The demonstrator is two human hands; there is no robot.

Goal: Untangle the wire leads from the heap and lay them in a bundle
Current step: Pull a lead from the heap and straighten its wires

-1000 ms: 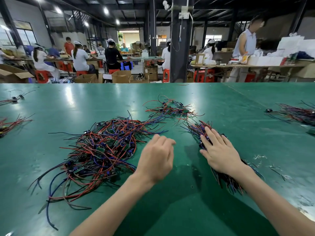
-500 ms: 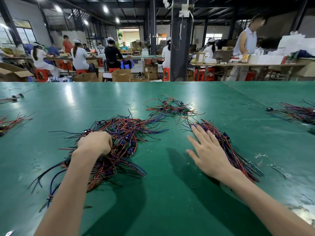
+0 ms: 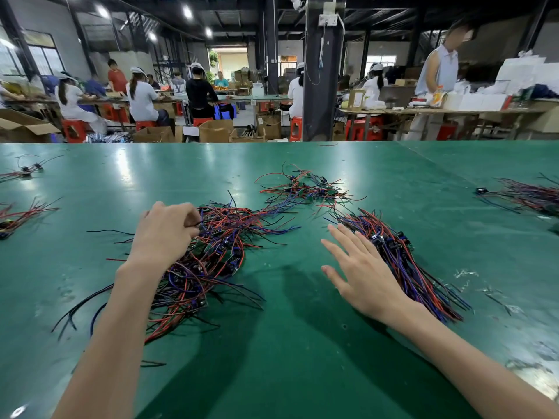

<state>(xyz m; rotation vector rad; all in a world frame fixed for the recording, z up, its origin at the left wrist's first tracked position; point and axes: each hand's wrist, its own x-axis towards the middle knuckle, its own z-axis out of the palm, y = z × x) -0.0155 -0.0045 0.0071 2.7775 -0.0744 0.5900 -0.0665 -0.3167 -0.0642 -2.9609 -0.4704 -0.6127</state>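
Since a second ago the left hand (image 3: 165,234) has crossed from the near right edge of the heap (image 3: 217,249) to its far left side, and the right hand (image 3: 360,273) has slid off the bundle (image 3: 402,261) to lie just beside it, so that the red, blue and black leads show along their length. Now the left fingers (image 3: 187,213) are curled tight into the top of the heap and seem to pinch a few strands there, though which strands is hidden under the knuckles. The right fingers (image 3: 348,237) are straight and spread, holding nothing; their outer edge looks to touch the bundle, and I cannot tell whether the palm rests on the green desk (image 3: 302,373) or hovers just above it. The heap sits left of centre, the bundle to its right and apart from it, with a smaller tangle (image 3: 302,189) farther back between them. By my reading the step in hand is picking the next leads out of the heap. The next move calls for a slow lift and pull to the right, so the pinched strands slip free without dragging the small boards and neighbouring wires along, while the right hand is placed to steady the bundle.
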